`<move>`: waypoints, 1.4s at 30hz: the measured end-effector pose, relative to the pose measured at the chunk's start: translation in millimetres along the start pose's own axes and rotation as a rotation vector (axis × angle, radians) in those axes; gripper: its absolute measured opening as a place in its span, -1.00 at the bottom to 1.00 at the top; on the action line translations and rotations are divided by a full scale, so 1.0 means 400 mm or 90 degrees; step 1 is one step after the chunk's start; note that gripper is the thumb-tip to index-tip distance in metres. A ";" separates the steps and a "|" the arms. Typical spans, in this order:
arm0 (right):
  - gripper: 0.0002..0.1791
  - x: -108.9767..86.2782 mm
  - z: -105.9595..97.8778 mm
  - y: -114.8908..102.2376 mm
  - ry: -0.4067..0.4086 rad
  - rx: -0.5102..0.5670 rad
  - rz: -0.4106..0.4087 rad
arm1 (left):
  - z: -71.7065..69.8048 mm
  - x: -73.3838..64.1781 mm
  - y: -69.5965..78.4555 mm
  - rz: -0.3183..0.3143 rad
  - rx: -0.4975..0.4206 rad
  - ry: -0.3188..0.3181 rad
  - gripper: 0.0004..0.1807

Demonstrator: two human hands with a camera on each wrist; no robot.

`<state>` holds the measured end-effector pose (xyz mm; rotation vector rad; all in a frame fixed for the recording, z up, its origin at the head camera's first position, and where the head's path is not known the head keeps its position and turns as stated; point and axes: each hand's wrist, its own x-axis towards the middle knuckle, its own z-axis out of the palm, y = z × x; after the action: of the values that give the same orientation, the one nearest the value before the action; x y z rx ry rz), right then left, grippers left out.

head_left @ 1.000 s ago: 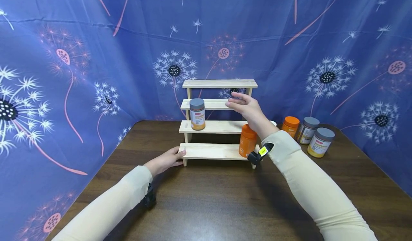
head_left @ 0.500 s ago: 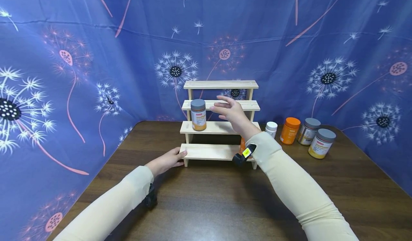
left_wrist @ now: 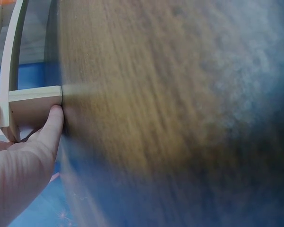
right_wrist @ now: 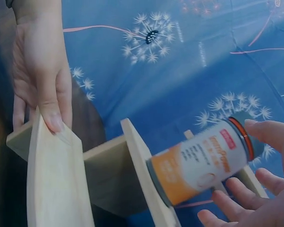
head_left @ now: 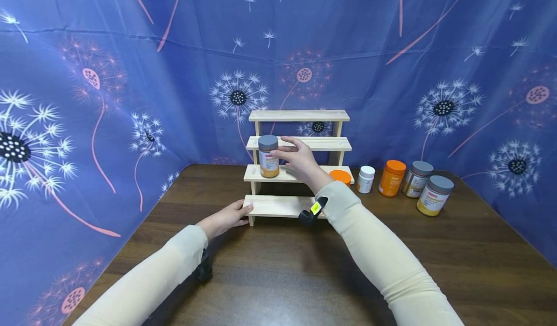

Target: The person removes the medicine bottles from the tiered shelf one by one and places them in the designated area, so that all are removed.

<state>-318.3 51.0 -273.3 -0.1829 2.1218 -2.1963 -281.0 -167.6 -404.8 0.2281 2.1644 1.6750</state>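
A stepped wooden display rack with several shelves stands at the table's middle. My left hand grips the left end of its lowest shelf, thumb on top; in the left wrist view its fingers lie against the side support. A supplement jar with grey lid and white-and-orange label stands upright on the second shelf from the bottom, at the left. Reaching in from its right is my right hand, fingers spread. In the right wrist view the thumb is right at the lid of this jar, the other fingers loosely bent beside it.
An orange-lidded jar at the rack's right end is partly hidden by my right wrist. On the table to the right stand a small white bottle, an orange jar and two grey-lidded jars. A blue dandelion-print cloth hangs behind.
My right hand has moved left and slightly down from the rack's right side to the grey-lidded jar, uncovering the white bottle. My left hand stays on the lowest shelf.
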 end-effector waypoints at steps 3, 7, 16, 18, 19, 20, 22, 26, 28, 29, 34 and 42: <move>-0.26 0.005 0.021 0.012 0.003 0.020 0.014 | 0.000 0.000 -0.004 -0.001 -0.001 0.007 -0.42; -0.25 0.017 0.038 0.032 0.014 0.003 0.013 | 0.001 0.000 -0.006 0.002 0.008 0.007 -0.43; -0.22 0.033 0.049 0.056 0.037 -0.080 -0.029 | 0.000 0.000 -0.002 0.007 -0.001 0.003 -0.42; -0.22 0.034 0.048 0.056 0.034 -0.092 -0.030 | 0.000 -0.001 -0.002 0.007 0.002 0.004 -0.42; -0.22 0.035 0.047 0.056 0.031 -0.096 -0.028 | -0.001 -0.002 -0.002 0.005 0.003 0.005 -0.43; -0.22 0.036 0.046 0.057 0.028 -0.101 -0.026 | -0.001 -0.003 -0.003 0.003 0.003 0.006 -0.43; -0.21 0.039 0.044 0.058 0.021 -0.109 -0.024 | -0.003 -0.006 -0.003 0.002 0.010 0.004 -0.43; -0.20 0.042 0.041 0.060 0.009 -0.120 -0.027 | -0.005 -0.007 -0.004 0.000 0.015 0.003 -0.42; -0.20 0.042 0.039 0.060 0.004 -0.125 -0.030 | -0.005 -0.008 -0.005 -0.002 0.022 0.003 -0.41; -0.20 0.042 0.039 0.061 0.001 -0.128 -0.032 | -0.005 -0.007 -0.005 -0.002 0.020 0.001 -0.40; -0.21 0.041 0.038 0.062 -0.005 -0.142 -0.046 | -0.004 -0.004 -0.004 -0.002 0.017 0.000 -0.41; -0.23 0.030 0.039 0.070 0.021 -0.149 -0.055 | 0.000 0.000 -0.007 0.009 0.004 0.000 -0.44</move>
<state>-328.8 33.1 -300.6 -0.2589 2.4312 -2.0006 -280.9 -168.5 -407.5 0.2460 2.1727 1.6767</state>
